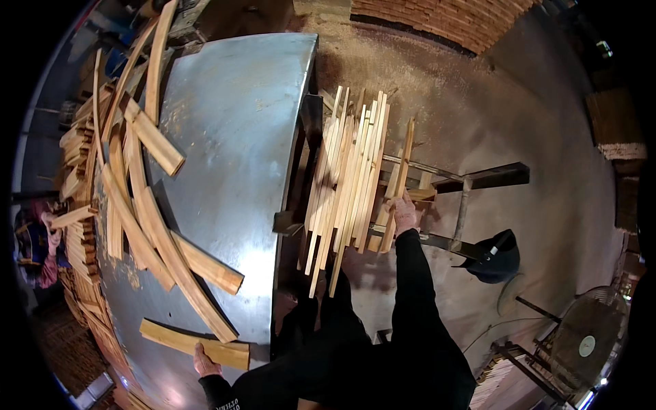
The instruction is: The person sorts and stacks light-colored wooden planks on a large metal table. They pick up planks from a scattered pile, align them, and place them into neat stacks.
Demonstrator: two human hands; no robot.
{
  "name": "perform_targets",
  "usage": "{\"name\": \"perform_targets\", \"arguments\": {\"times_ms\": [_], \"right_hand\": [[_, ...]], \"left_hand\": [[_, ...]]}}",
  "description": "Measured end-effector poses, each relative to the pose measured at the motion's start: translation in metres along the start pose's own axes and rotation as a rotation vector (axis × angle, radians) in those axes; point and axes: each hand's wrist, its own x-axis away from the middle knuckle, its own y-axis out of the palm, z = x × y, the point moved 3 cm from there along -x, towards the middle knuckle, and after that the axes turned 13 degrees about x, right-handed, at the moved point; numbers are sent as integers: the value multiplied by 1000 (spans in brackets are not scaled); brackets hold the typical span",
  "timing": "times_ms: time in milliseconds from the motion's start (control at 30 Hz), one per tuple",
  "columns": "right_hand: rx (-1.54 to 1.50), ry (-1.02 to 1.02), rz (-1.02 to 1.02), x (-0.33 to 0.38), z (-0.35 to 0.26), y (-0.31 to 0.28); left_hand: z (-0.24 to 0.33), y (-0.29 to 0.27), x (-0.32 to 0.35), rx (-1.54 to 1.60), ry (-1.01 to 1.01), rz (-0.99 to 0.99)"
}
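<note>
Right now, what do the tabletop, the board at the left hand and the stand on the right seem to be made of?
Tabletop: smooth sheet metal, likely steel, judging by its grey sheen and bright glare. Board: bare wood, apparently unvarnished, from its tan colour and dull surface. Stand: probably metal, from its slim, dark bars; painted or rusted, I can't tell.

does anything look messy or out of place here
Several boards on the metal table lie askew, crossing at different angles, while the thin strips on the rack run roughly parallel. Pale debris, probably sawdust, is scattered on the floor beyond.
</note>
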Motion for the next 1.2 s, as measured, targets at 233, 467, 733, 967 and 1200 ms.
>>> {"name": "perform_targets", "arguments": {"times_ms": [233,467,733,967,1200], "right_hand": [[1174,276,114,1,-16,80],[665,231,50,-15,32,40],[-102,374,-65,-45,109,7],[354,224,-357,-56,56,38],[-261,394,-224,-70,84,21]], "left_hand": [[3,-2,7,6,-97,16],[0,6,11,-2,-50,3],[-23,-13,10,146,-22,75],[-25,-28,19,121,6,11],[51,59,61,-911,490,447]]}}
